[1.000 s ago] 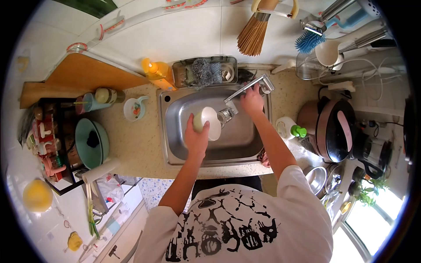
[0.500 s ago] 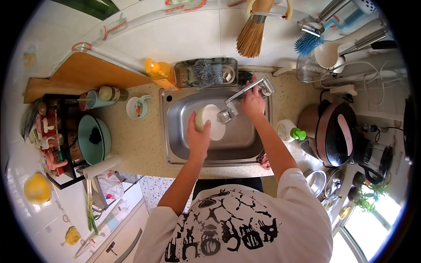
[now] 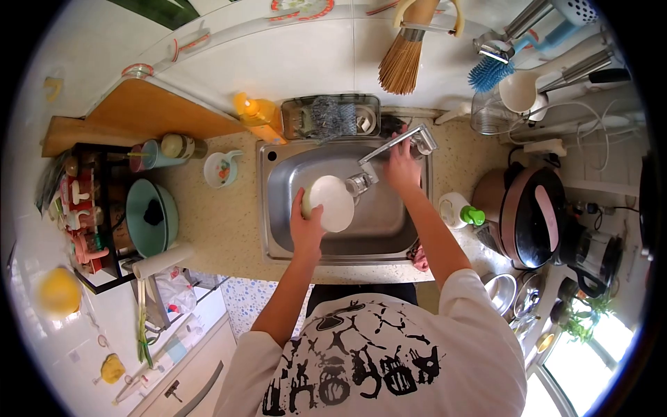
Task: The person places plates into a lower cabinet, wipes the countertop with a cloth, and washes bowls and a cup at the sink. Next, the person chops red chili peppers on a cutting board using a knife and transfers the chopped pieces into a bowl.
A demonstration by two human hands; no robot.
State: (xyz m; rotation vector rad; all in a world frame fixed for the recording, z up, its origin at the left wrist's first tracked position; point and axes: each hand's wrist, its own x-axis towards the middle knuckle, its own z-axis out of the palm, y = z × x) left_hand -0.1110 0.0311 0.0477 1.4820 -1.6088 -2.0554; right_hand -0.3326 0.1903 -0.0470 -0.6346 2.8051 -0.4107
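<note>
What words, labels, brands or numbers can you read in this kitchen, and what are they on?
Nothing can be read with certainty.
White shirt: large black stylized lettering, too distorted and creased to quote.
Orange bottle: any print is too small and blurred.
White bottle with a green top: any label is too small to make out.

From head height, 1 camera looks steeply down on the sink [image 3: 347,244] from close by.
</note>
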